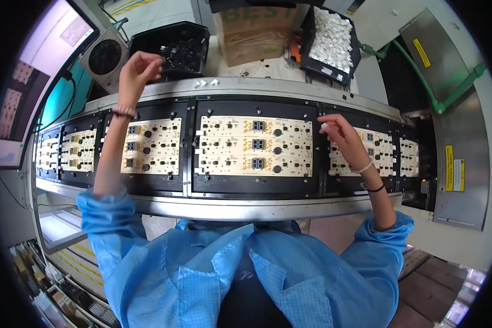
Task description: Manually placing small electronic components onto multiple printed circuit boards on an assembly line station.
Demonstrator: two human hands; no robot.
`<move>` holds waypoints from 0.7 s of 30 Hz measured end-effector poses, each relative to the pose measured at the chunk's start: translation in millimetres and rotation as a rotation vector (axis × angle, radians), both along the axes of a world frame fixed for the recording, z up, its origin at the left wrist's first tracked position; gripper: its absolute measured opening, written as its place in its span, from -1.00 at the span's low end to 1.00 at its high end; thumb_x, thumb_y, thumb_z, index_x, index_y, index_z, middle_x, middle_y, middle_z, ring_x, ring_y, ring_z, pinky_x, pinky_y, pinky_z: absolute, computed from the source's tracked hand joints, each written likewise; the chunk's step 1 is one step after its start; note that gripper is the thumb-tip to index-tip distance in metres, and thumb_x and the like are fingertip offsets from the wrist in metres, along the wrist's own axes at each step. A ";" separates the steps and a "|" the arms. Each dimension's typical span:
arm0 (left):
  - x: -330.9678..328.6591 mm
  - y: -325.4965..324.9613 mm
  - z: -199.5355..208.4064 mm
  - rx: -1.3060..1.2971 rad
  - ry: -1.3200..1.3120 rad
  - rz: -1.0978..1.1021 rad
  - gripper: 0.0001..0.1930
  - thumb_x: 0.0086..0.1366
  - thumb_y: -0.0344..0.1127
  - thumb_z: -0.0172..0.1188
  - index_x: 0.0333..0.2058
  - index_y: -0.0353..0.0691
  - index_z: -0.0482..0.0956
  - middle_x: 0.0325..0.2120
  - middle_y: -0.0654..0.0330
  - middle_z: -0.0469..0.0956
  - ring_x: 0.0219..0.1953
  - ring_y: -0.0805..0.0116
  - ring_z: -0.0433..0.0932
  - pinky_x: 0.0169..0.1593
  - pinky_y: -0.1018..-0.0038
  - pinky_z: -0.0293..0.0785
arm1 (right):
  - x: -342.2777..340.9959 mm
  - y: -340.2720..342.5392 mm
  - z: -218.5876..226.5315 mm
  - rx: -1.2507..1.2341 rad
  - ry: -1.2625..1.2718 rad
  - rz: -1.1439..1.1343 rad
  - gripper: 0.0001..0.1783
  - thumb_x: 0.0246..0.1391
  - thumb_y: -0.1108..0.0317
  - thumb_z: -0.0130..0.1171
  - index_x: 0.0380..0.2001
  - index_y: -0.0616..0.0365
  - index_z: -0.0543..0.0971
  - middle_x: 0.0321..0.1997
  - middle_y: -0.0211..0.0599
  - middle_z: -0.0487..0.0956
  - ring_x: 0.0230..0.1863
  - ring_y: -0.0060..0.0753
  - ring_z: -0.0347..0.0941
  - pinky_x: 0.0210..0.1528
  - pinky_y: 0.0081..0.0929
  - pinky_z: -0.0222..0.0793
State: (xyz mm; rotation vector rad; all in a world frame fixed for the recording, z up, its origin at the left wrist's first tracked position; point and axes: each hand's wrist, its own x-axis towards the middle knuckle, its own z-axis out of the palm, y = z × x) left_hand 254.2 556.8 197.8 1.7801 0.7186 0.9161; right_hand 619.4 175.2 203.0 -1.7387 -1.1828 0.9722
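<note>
My left hand (138,75) is raised at the near edge of a black bin (199,60) that holds small black components (183,53). Its thumb and fingertips are pinched together, and whatever may be between them is too small to make out. Over the right side of the fixture, my right hand (344,141) pinches a small white connector (324,126) between thumb and fingers. Between my hands lies a cream circuit board panel (229,160) with three rows, each bearing a two-digit display (258,145), a round black part (277,150) and small black components.
More board panels (167,134) sit in black frames along the metal rail (246,208). Several loose white pieces (206,83) lie on the far rail. Behind stand a cardboard box (251,41), a black bin of white parts (333,41) and a fan (105,56). A monitor (49,71) is at left.
</note>
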 end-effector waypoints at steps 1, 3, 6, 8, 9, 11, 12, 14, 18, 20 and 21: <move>1.9 -20.4 4.2 0.011 0.059 -0.042 -0.88 0.34 -0.41 0.20 -0.18 -0.27 0.56 -0.33 0.28 0.63 -0.35 0.58 0.57 -0.29 0.64 0.58 | -1.7 2.0 1.4 0.037 -0.118 0.008 -0.75 0.29 0.35 0.08 -0.01 0.14 0.51 -0.37 -0.55 0.50 -0.37 -0.74 0.32 -0.27 -0.74 0.29; 12.3 -67.0 17.0 -0.002 0.134 -0.106 -0.87 0.34 -0.42 0.19 -0.17 -0.26 0.59 -0.32 0.29 0.61 -0.31 0.60 0.56 -0.26 0.64 0.59 | -1.1 4.8 -3.1 0.051 -0.329 0.001 -0.74 0.11 0.39 0.27 -0.12 0.11 0.54 -0.30 -0.45 0.60 -0.33 -0.60 0.44 -0.19 -0.60 0.29; 22.6 -102.9 13.6 -0.004 0.209 -0.208 -0.85 0.34 -0.45 0.17 -0.14 -0.28 0.60 -0.25 0.31 0.56 -0.23 0.59 0.54 -0.20 0.62 0.61 | 0.2 4.3 -4.0 0.129 -0.814 0.152 -0.79 0.04 0.32 0.33 -0.24 0.05 0.56 -0.32 -0.44 0.58 -0.29 -0.41 0.45 -0.12 -0.45 0.22; 32.5 -116.9 15.9 0.038 0.257 -0.197 -0.85 0.34 -0.49 0.15 -0.14 -0.30 0.60 -0.24 0.29 0.54 -0.22 0.57 0.54 -0.18 0.61 0.61 | -4.6 5.7 -2.3 0.119 -0.851 0.140 -0.79 0.00 0.31 0.35 -0.28 0.02 0.57 -0.33 -0.45 0.55 -0.28 -0.37 0.43 -0.11 -0.40 0.18; 35.1 -119.5 14.6 0.076 0.271 -0.203 -0.85 0.33 -0.50 0.14 -0.15 -0.30 0.60 -0.24 0.28 0.54 -0.22 0.56 0.54 -0.18 0.61 0.61 | -6.5 6.3 -1.8 0.115 -0.891 0.131 -0.79 -0.04 0.29 0.37 -0.31 -0.01 0.58 -0.35 -0.46 0.52 -0.27 -0.32 0.41 -0.09 -0.36 0.14; 37.9 -120.5 11.3 0.111 0.286 -0.213 -0.86 0.33 -0.51 0.14 -0.16 -0.31 0.60 -0.24 0.26 0.55 -0.22 0.55 0.54 -0.17 0.61 0.61 | -5.6 6.3 -3.1 0.123 -0.915 0.129 -0.79 -0.05 0.29 0.37 -0.32 -0.02 0.57 -0.36 -0.47 0.49 -0.26 -0.33 0.39 -0.09 -0.36 0.14; 38.9 -120.8 8.8 0.094 0.292 -0.221 -0.86 0.33 -0.52 0.14 -0.16 -0.31 0.60 -0.24 0.26 0.55 -0.22 0.54 0.55 -0.17 0.61 0.61 | -5.2 5.8 -3.6 0.135 -0.940 0.128 -0.79 -0.06 0.28 0.37 -0.33 -0.02 0.57 -0.37 -0.48 0.46 -0.26 -0.34 0.37 -0.10 -0.36 0.14; 40.3 -121.6 6.0 0.074 0.300 -0.232 -0.86 0.32 -0.52 0.14 -0.16 -0.31 0.60 -0.23 0.25 0.55 -0.22 0.53 0.56 -0.16 0.61 0.61 | -7.9 5.2 -2.0 0.113 -0.986 0.133 -0.79 -0.08 0.29 0.37 -0.35 -0.03 0.55 -0.36 -0.48 0.46 -0.25 -0.35 0.37 -0.09 -0.36 0.14; 41.8 -125.7 4.7 0.046 0.299 -0.239 -0.86 0.33 -0.51 0.15 -0.17 -0.31 0.60 -0.25 0.25 0.57 -0.24 0.53 0.58 -0.15 0.60 0.60 | -15.0 3.4 -8.5 0.150 -1.186 0.106 -0.76 -0.12 0.31 0.38 -0.37 -0.05 0.52 -0.31 -0.48 0.43 -0.21 -0.37 0.35 -0.07 -0.34 0.15; 41.6 -130.2 4.8 0.046 0.311 -0.234 -0.87 0.33 -0.50 0.15 -0.17 -0.31 0.60 -0.26 0.25 0.57 -0.25 0.53 0.58 -0.15 0.60 0.59 | -16.9 1.8 -6.0 0.146 -1.227 0.116 -0.74 -0.13 0.32 0.38 -0.36 -0.06 0.51 -0.29 -0.49 0.42 -0.20 -0.37 0.34 -0.06 -0.34 0.15; 41.4 -132.4 4.5 0.049 0.287 -0.247 -0.88 0.33 -0.49 0.16 -0.18 -0.30 0.61 -0.27 0.25 0.58 -0.25 0.53 0.58 -0.17 0.61 0.58 | -18.5 1.6 -5.4 0.143 -1.267 0.125 -0.73 -0.15 0.34 0.39 -0.36 -0.06 0.51 -0.27 -0.50 0.41 -0.19 -0.38 0.34 -0.04 -0.33 0.16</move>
